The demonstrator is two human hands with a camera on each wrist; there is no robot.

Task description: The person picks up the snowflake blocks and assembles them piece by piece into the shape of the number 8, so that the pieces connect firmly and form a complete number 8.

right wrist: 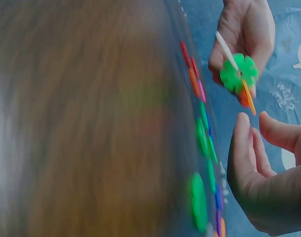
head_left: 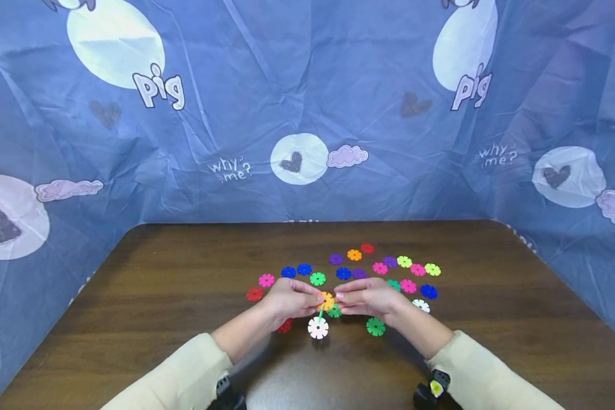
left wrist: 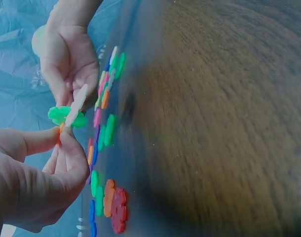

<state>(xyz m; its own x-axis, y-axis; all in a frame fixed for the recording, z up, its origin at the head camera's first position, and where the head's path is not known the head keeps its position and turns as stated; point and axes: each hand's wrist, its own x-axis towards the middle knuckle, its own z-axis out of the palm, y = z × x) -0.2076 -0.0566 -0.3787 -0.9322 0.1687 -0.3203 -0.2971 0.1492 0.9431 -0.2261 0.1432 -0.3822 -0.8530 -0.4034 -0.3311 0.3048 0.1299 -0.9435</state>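
My left hand (head_left: 293, 299) pinches an orange notched disc (head_left: 327, 300) between thumb and fingers. Slotted into it is a green disc (right wrist: 239, 73), seen edge-on in the head view, and a white disc (head_left: 318, 328) joins the green one's other side. These joined flower-like plastic pieces hang above the table. Close on the right is my right hand (head_left: 371, 299); in the right wrist view its thumb and fingers (right wrist: 243, 133) stand apart, just short of the orange disc, with nothing between them. A loose green disc (head_left: 334, 310) lies on the table behind the joined pieces.
Many loose discs are spread over the brown table (head_left: 159, 319), among them a red disc (head_left: 254, 294), a blue disc (head_left: 429, 291) and a green disc (head_left: 376, 326) by the right wrist. A blue printed cloth (head_left: 307, 85) hangs behind the table.
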